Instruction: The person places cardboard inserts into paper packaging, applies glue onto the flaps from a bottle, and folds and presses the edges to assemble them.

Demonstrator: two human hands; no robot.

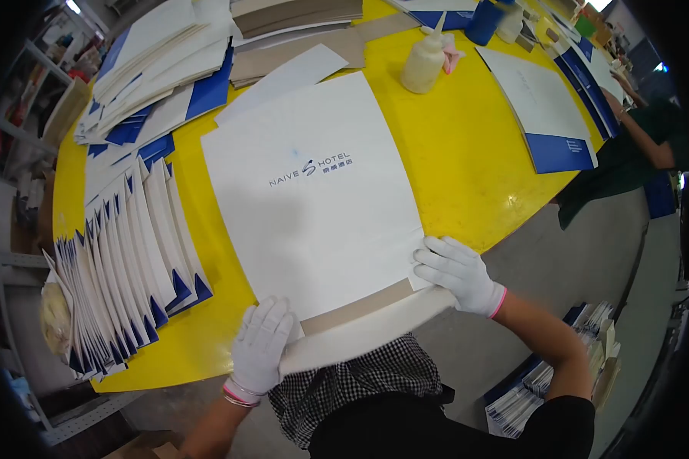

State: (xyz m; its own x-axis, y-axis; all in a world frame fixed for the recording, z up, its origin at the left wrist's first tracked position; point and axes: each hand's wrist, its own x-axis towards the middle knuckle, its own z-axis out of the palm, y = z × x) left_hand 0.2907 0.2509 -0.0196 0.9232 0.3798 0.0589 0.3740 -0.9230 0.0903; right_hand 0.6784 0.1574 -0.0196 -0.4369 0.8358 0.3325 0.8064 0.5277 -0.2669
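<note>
A large white paper bag [321, 222] printed "NAIVE HOTEL" lies flat on the yellow table [467, 161]. Its near end shows a brown cardboard strip [356, 307] and a white flap [367, 330] bent up at the table edge. My left hand [262, 344], in a white glove, holds the flap's left corner with its fingers together. At the right corner my right hand [455, 274], also gloved, has its fingers pressed together on the bag's edge; its thumb is mostly hidden.
Folded white bags [122, 260] stand in a row at the left, below stacked sheets [161, 61]. Brown cardboard [298, 50] lies behind. A glue bottle [423, 65] stands back right, near another bag [540, 107]. A co-worker's arm [641, 134] is at far right.
</note>
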